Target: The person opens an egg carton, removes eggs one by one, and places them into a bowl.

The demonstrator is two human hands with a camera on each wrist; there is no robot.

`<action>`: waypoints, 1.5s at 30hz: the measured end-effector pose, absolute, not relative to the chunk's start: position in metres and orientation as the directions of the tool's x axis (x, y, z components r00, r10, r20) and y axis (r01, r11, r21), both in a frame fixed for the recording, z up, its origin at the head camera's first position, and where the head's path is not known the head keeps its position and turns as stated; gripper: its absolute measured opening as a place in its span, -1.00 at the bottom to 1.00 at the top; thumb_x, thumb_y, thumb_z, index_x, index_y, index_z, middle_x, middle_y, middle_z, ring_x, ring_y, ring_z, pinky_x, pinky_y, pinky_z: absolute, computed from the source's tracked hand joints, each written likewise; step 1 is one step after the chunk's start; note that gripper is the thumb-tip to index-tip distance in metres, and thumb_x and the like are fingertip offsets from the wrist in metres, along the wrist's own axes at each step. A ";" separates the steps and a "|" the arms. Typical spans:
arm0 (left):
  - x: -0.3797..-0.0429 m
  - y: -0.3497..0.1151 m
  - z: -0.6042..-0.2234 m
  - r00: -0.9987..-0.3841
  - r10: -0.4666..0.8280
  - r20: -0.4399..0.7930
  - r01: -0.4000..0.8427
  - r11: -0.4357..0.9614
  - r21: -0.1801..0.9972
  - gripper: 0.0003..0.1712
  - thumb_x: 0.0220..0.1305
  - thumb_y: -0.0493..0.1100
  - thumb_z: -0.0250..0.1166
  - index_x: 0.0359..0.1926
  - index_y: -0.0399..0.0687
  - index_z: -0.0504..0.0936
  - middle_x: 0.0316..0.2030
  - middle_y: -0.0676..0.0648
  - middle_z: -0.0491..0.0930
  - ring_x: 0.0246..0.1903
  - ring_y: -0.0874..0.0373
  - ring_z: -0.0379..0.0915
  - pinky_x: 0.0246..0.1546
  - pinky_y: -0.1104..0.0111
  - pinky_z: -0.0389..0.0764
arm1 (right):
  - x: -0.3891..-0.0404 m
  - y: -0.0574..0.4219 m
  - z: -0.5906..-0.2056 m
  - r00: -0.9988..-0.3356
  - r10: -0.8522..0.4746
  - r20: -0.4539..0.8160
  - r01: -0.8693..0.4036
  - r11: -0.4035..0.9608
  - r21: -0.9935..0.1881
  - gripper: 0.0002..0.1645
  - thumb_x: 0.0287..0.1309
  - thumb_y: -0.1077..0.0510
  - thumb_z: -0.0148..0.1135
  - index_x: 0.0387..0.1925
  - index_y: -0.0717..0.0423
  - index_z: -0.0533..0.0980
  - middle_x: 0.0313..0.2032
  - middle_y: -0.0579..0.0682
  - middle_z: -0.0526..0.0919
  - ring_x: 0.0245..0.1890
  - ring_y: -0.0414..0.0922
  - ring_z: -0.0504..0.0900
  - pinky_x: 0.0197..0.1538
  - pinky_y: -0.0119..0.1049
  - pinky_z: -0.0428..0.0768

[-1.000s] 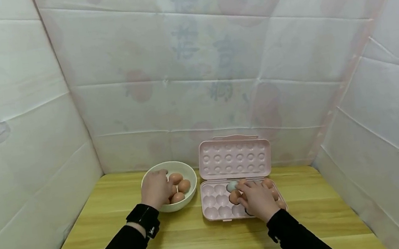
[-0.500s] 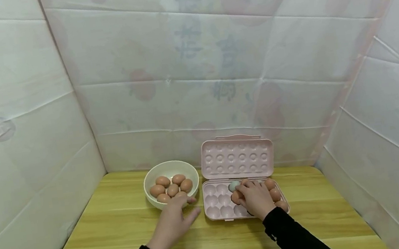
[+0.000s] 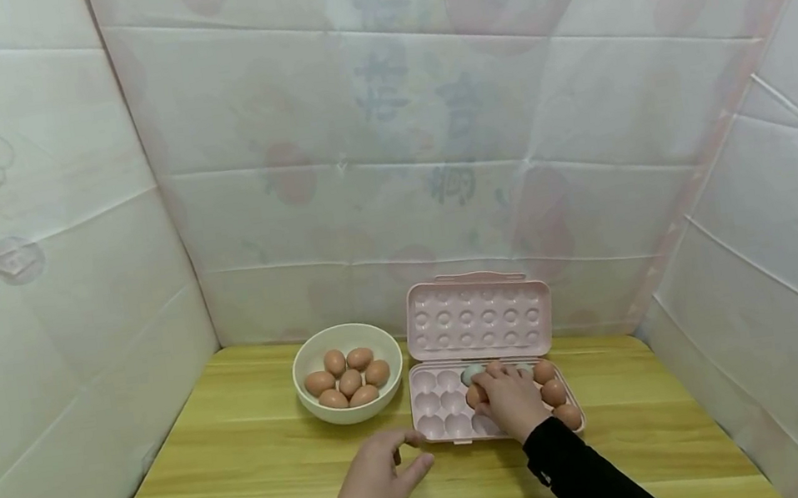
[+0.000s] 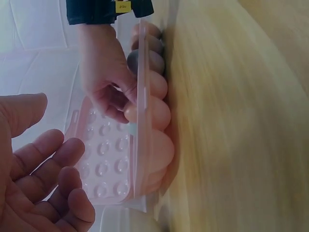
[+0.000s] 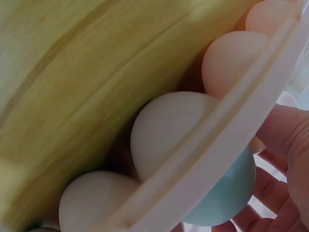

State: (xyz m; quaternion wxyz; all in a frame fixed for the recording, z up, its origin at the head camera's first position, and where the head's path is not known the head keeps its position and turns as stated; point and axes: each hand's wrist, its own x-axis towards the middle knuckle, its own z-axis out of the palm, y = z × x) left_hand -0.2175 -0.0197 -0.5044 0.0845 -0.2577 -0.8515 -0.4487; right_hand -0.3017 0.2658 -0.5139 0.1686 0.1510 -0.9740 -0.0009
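Note:
My right hand (image 3: 513, 402) is over the pink egg tray (image 3: 430, 428), pinching a brown egg (image 3: 474, 396) between thumb and fingers in the middle row. Behind that egg sits a pale blue egg (image 3: 471, 375) in the back row. In the right wrist view a pale blue egg (image 5: 227, 193) shows just below the tray's rim, close to the fingers. My left hand (image 3: 378, 480) hovers at the front left corner of the tray, palm turned inward. Its fingers (image 4: 70, 150) are loosely bent and hold nothing.
A cream bowl (image 3: 344, 337) with several brown eggs (image 3: 350, 382) stands left of the tray. The tray's lid (image 3: 480, 318) is raised at the back. Brown eggs (image 3: 553, 393) fill its right column. White sheets (image 3: 276, 231) enclose the wooden table (image 3: 227, 440).
My left hand has come out of the bowl and moved toward me and to the right, beside the tray's front edge. My right hand stays at the tray with the brown egg.

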 end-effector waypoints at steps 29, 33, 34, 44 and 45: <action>-0.214 -0.018 -0.502 -0.862 0.206 0.463 0.505 0.439 0.743 -0.53 0.24 -0.15 0.59 0.15 -0.05 0.70 -0.18 0.07 0.68 -0.32 0.34 0.50 -0.31 0.43 0.62 | -0.257 0.265 -0.472 -0.998 0.024 0.055 -0.040 0.431 -0.901 -0.37 0.44 0.01 0.39 0.41 0.15 0.47 0.16 0.11 0.69 0.10 -0.14 0.67 0.06 -0.41 0.64; -0.214 -0.016 -0.498 -0.849 0.165 0.502 0.519 0.440 0.733 -0.38 0.19 -0.17 0.62 0.25 -0.10 0.65 -0.13 0.05 0.71 -0.26 0.34 0.58 -0.26 0.37 0.72 | -0.241 0.255 -0.464 -0.998 -0.005 -0.063 0.062 0.146 -0.987 -0.44 0.54 -0.02 0.27 0.35 0.20 0.44 0.08 -0.02 0.71 0.05 -0.21 0.64 0.09 -0.35 0.61; -0.214 -0.015 -0.497 -0.840 0.160 0.518 0.530 0.439 0.725 -0.35 0.17 -0.17 0.63 0.28 -0.11 0.63 -0.10 0.04 0.72 -0.25 0.34 0.60 -0.24 0.36 0.73 | -0.238 0.252 -0.462 -0.996 -0.030 -0.081 0.078 0.091 -0.993 -0.50 0.56 -0.03 0.24 0.31 0.18 0.46 0.05 -0.08 0.71 0.04 -0.22 0.64 0.10 -0.33 0.61; -0.216 -0.012 -0.485 -0.695 0.213 0.687 0.704 0.396 0.590 -0.14 0.08 -0.13 0.68 0.39 -0.21 0.55 0.11 -0.08 0.73 -0.24 0.23 0.68 -0.25 0.39 0.74 | -0.212 0.227 -0.465 -0.940 -0.320 -0.119 0.164 -0.119 -0.979 -0.76 0.65 -0.14 0.06 0.03 -0.16 0.55 -0.06 -0.26 0.73 0.08 -0.24 0.66 0.26 -0.24 0.56; -0.216 -0.012 -0.484 -0.689 0.221 0.690 0.712 0.388 0.586 -0.13 0.07 -0.13 0.68 0.40 -0.21 0.55 0.10 -0.07 0.72 -0.25 0.20 0.68 -0.25 0.39 0.74 | -0.211 0.225 -0.466 -0.934 -0.336 -0.121 0.171 -0.120 -0.978 -0.73 0.65 -0.16 0.04 0.05 -0.16 0.56 -0.05 -0.26 0.73 0.08 -0.23 0.65 0.29 -0.22 0.55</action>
